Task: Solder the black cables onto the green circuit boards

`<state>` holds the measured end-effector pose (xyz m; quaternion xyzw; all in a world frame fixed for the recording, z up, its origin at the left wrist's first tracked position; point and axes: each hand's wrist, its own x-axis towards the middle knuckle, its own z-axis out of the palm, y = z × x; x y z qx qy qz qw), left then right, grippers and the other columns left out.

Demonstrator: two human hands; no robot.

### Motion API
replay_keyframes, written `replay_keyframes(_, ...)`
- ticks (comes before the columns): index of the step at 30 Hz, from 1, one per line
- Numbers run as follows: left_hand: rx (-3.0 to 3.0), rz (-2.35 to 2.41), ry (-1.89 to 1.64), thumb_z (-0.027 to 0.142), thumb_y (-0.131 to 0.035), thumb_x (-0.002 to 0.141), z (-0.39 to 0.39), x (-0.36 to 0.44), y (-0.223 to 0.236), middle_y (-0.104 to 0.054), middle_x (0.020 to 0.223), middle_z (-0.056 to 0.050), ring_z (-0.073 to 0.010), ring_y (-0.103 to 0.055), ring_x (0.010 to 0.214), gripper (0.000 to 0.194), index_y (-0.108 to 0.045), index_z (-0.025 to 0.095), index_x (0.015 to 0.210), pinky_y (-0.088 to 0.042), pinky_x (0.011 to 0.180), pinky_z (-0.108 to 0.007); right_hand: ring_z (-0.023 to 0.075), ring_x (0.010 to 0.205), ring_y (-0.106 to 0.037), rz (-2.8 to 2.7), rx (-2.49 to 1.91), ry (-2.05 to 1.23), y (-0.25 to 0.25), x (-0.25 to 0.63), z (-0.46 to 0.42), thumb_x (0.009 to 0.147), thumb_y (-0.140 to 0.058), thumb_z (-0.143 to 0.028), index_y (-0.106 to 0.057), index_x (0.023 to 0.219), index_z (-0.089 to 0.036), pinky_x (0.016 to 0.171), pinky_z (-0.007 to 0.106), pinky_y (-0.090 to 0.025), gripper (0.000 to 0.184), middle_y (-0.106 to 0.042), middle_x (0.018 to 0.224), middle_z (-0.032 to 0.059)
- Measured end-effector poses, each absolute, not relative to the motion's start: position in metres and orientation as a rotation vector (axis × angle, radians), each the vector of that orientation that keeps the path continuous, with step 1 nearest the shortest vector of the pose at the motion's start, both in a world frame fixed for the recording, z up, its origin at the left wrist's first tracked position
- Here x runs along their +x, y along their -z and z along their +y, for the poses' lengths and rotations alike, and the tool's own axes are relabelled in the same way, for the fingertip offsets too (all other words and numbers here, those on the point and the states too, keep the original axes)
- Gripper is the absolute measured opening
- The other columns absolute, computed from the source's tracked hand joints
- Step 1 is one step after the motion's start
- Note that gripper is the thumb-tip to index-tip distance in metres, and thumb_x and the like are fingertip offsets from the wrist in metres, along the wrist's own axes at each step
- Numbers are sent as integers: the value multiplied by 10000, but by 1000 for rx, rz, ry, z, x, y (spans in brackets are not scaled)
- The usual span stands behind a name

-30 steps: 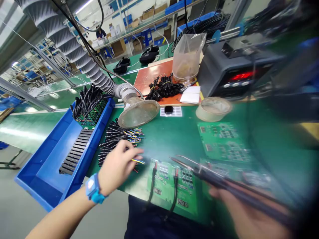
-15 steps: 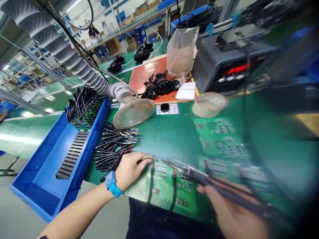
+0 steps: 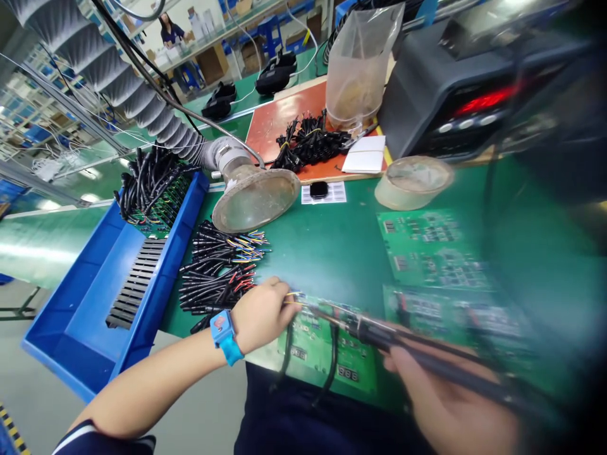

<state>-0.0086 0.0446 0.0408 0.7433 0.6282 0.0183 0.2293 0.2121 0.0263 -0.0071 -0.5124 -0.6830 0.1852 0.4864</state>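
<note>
My left hand [image 3: 265,313], with a blue watch on its wrist, pinches a cable by its thin coloured wires [image 3: 294,296] at the upper left edge of a green circuit board [image 3: 320,354]. Most of that cable is hidden by the hand. My right hand [image 3: 441,392] is closed around a soldering iron [image 3: 393,338], somewhat blurred. The iron's tip points left, over the board's top edge close to the wires. Two black cables [image 3: 334,360] lie across this board. More green boards [image 3: 431,249] lie to the right.
Black cables with bared wire ends [image 3: 213,272] lie left of my hand. Behind them are a fume extractor hood [image 3: 256,199] and a blue bin [image 3: 85,303] with boards. A tape roll [image 3: 412,183], plastic bag [image 3: 355,76] and soldering station [image 3: 446,95] stand farther back.
My left hand has shifted slightly right with the wires, its fingers now over the board's edge. The iron's tip sits nearer the wires. The whole view has tilted down a little.
</note>
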Motion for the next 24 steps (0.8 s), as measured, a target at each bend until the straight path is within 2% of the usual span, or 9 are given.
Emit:
replay_keyframes(11, 2055, 1761, 3, 306, -467, 845, 45, -7, -39, -532, 776, -39, -159, -538, 668, 179, -512, 165, 744, -449, 642, -278, 134, 705, -602, -1735, -1210, -482, 9, 210, 28, 754, -561, -265, -596, 710, -215, 648, 269, -523, 75, -632, 816, 3)
replay_keyframes(24, 2080, 1844, 155, 242, -442, 800, 52, 0, -38, -561, 744, -62, -186, -567, 638, 129, -521, 150, 757, -470, 601, -305, 147, 737, -607, -1778, -1225, -486, 5, 209, 26, 752, -559, -220, -602, 729, -227, 665, 285, -525, 49, -623, 813, 1)
